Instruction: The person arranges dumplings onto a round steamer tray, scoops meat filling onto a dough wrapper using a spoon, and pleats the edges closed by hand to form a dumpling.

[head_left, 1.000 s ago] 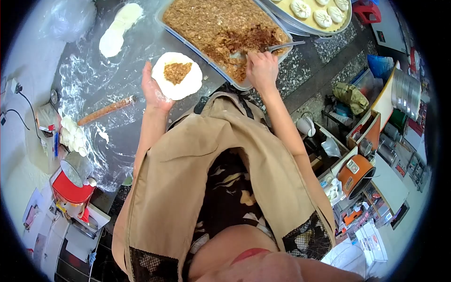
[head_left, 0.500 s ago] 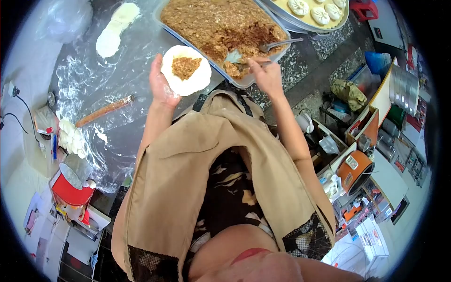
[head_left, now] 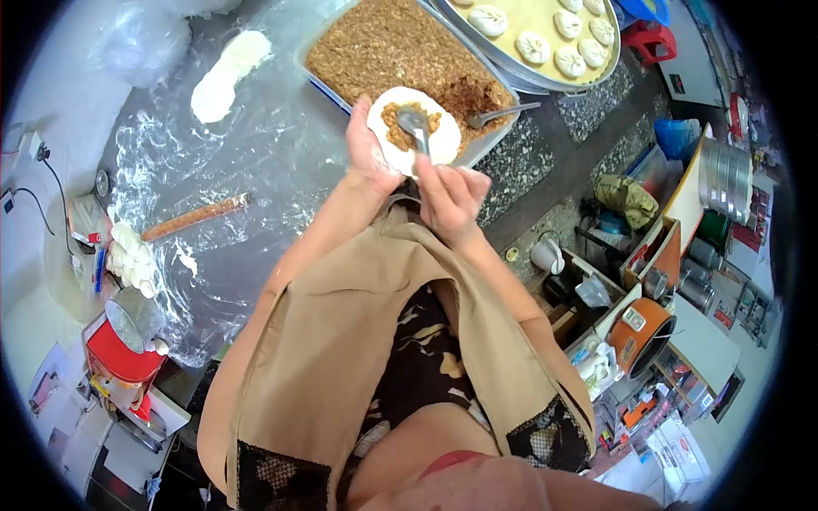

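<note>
My left hand (head_left: pixel 368 153) holds a round white dough wrapper (head_left: pixel 443 136) from its left side, near the front of the filling tub. Brown filling (head_left: pixel 399 136) lies on the wrapper. Closed round a spoon (head_left: pixel 414 126), my right hand (head_left: pixel 452 198) presses the spoon's bowl onto that filling. Behind the wrapper is the plastic tub of brown filling (head_left: pixel 383 47), with a second spoon (head_left: pixel 504 114) resting at its right side. Flattened dough rounds (head_left: pixel 228 75) lie on the floured table at the upper left.
A rolling pin (head_left: pixel 198 216) and a pile of dough pieces (head_left: pixel 130 260) are on the table (head_left: pixel 247 170) at the left. A round tray (head_left: pixel 511 77) with several pleated buns stands at the upper right. An orange pot (head_left: pixel 641 332) is farther right.
My right hand has moved left from the tub with the spoon, which is now on the wrapper's filling. My left hand and the wrapper have shifted right, over the tub's edge.
</note>
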The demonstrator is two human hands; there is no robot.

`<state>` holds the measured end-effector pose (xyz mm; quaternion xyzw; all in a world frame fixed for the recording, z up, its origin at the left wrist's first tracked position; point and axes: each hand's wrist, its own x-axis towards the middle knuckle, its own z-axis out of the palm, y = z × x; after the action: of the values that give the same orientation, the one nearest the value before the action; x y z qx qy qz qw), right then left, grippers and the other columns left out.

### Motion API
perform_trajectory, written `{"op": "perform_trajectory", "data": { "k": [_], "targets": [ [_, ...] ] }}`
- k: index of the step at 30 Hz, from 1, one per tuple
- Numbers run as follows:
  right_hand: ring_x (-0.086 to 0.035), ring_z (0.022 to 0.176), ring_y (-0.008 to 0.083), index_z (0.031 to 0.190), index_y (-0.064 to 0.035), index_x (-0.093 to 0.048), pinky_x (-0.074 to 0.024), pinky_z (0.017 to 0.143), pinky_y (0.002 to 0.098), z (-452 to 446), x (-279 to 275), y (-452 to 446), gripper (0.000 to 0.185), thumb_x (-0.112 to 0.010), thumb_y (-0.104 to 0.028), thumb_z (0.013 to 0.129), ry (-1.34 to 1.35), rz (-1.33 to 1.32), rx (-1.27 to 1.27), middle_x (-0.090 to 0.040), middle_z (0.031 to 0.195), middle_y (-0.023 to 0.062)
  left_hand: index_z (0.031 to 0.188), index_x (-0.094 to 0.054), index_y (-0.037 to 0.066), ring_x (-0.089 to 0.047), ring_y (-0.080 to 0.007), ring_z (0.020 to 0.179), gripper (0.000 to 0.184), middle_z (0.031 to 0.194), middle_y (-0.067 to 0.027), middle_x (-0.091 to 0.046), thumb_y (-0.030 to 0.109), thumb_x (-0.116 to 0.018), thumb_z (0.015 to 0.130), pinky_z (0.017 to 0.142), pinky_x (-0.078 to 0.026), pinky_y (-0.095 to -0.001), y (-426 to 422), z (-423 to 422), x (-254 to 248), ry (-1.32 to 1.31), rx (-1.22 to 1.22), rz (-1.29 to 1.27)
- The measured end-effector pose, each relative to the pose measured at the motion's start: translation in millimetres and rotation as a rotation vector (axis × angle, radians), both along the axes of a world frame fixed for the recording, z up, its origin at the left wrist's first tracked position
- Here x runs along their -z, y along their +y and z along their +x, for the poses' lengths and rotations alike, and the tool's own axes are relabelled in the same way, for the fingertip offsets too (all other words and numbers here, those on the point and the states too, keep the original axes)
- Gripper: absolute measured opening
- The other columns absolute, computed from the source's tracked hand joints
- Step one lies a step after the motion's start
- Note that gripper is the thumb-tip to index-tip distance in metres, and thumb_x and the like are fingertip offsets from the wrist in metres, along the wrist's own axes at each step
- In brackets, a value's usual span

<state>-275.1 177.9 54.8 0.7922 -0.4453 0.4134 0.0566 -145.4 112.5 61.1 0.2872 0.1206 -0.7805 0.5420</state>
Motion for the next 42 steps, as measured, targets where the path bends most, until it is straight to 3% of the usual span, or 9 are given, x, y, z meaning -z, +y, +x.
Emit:
{"op": "perform_trajectory", "data": {
  "k": [8,18,22,27,34,36,38,39,42],
  "targets": [
    [-0.050,0.077,0.0178,0.111,-0.0027,-0.068,-0.0335,0.076,0.0320,-0.6,-10.8,19.7,0.033,-0.065,-0.009,0.079,-0.022,0.087,0.153,-0.059,0.086,0.0002,0.128,-0.051,0.002,-0.057,-0.0354,0.114,0.062,0.124,-0.0183,-0.059,0.052,-0.030,0.097,0.102,-0.042,-0.0502,-2.6,8.3,20.9,0.258,-0.017,-0.337],
    [-0.053,0.081,0.0149,0.099,-0.0098,-0.074,-0.0356,0.074,0.0282,-17.5,-21.8,1.8,0.025,-0.070,-0.009,0.074,0.053,-0.026,-0.051,-0.069,0.092,-0.0021,0.128,-0.051,0.001,-0.057,-0.0348,0.115,0.066,0.126,-0.0190,-0.058,0.054,-0.030,0.097,0.102,-0.043,-0.0494,-1.4,24.8,5.0,-0.009,0.185,-0.209],
    [-0.055,0.084,0.0177,0.101,-0.0101,-0.072,-0.0365,0.075,0.0316,-25.4,-22.1,-12.6,0.024,-0.069,-0.008,0.078,0.023,0.035,0.181,-0.069,0.089,-0.0004,0.130,-0.050,0.001,-0.057,-0.0333,0.116,0.057,0.125,-0.0184,-0.058,0.046,-0.041,0.096,0.100,-0.046,-0.0486,12.3,40.9,17.9,0.020,0.162,-0.204],
    [-0.059,0.089,0.0208,0.104,-0.0130,-0.068,-0.0388,0.078,0.0358,-7.6,22.7,-75.7,0.028,-0.069,-0.009,0.076,0.153,0.145,-0.003,-0.067,0.088,-0.0006,0.134,-0.044,0.002,-0.060,-0.0309,0.114,0.059,0.126,-0.0169,-0.058,0.027,-0.064,0.085,0.098,-0.049,-0.0479,30.4,60.5,19.1,-0.258,0.156,-0.241],
    [-0.060,0.091,0.0223,0.098,-0.0113,-0.067,-0.0420,0.080,0.0357,33.0,56.4,-126.7,0.030,-0.060,-0.002,0.071,0.433,0.367,-0.208,-0.066,0.083,0.0052,0.127,-0.049,-0.001,-0.065,-0.0274,0.104,0.046,0.116,-0.0153,-0.063,0.011,-0.062,0.084,0.091,-0.054,-0.0435,54.6,86.1,12.9,-0.195,0.088,-0.272],
    [-0.062,0.090,0.0269,0.096,-0.0092,-0.069,-0.0444,0.081,0.0386,33.7,28.2,-116.2,0.022,-0.061,-0.006,0.077,0.344,0.419,-0.185,-0.068,0.087,0.0092,0.126,-0.050,0.000,-0.065,-0.0268,0.103,0.048,0.115,-0.0150,-0.063,0.007,-0.064,0.081,0.090,-0.055,-0.0421,54.0,89.3,7.2,-0.218,0.105,-0.280],
    [-0.065,0.082,0.0253,0.097,-0.0057,-0.070,-0.0483,0.077,0.0364,34.2,-2.6,-95.6,0.017,-0.063,-0.014,0.084,-0.229,0.550,-0.076,-0.069,0.088,0.0115,0.126,-0.050,0.001,-0.065,-0.0260,0.103,0.049,0.115,-0.0147,-0.063,0.007,-0.066,0.080,0.089,-0.055,-0.0413,57.6,87.5,-10.2,-0.331,0.076,-0.365],
    [-0.065,0.075,0.0170,0.099,-0.0008,-0.070,-0.0503,0.070,0.0304,34.6,-39.5,-79.6,0.026,-0.066,-0.024,0.088,-0.415,1.020,-0.031,-0.070,0.086,0.0101,0.126,-0.051,0.001,-0.065,-0.0255,0.102,0.051,0.115,-0.0142,-0.063,0.006,-0.067,0.078,0.088,-0.056,-0.0404,58.1,88.1,-13.4,-0.301,0.085,-0.367],
    [-0.061,0.071,0.0084,0.098,0.0016,-0.069,-0.0490,0.066,0.0245,30.6,-45.0,-55.7,0.026,-0.069,-0.021,0.086,-0.524,1.253,-0.191,-0.069,0.079,0.0052,0.126,-0.050,0.001,-0.065,-0.0247,0.101,0.051,0.115,-0.0138,-0.063,0.005,-0.067,0.078,0.087,-0.056,-0.0396,55.9,87.7,-14.8,-0.368,0.122,-0.367]
  ]
}}
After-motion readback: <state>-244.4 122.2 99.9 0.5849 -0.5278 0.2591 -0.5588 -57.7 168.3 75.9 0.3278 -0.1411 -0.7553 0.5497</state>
